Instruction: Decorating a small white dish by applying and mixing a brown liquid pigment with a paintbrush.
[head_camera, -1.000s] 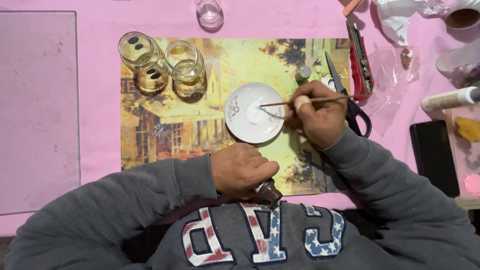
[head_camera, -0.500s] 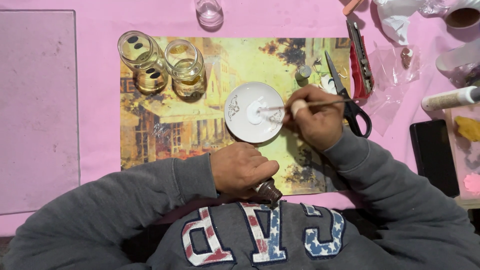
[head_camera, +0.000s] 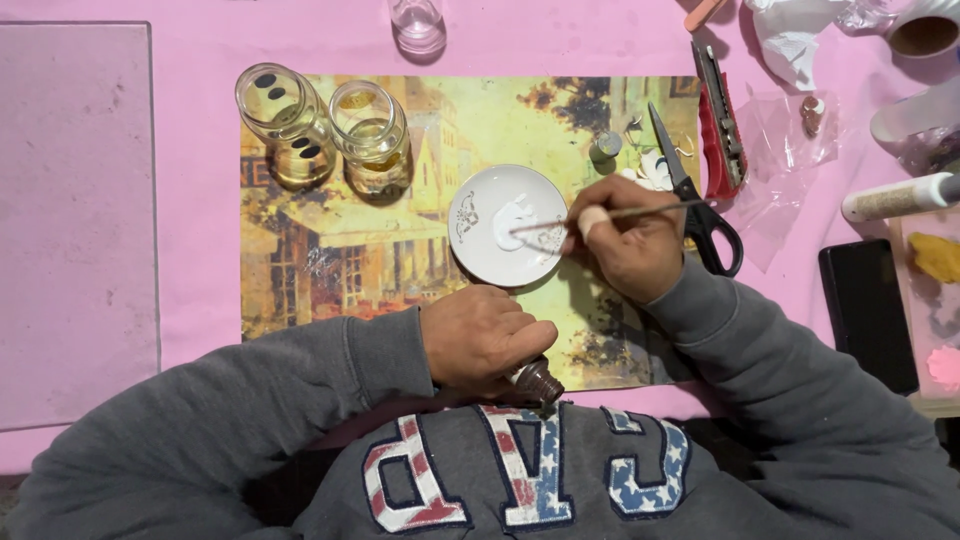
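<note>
Clear plastic packet right of red cutter.

Thin brush held in right hand, tip over white paint in small white dish. Small dark-capped bottle gripped by left hand at the mat's near edge.

I see a flat table covered in bright pink sheet filling the view. A clear rectangular glass pane lies at its left edge. Lighting even, soft shadows.
</note>
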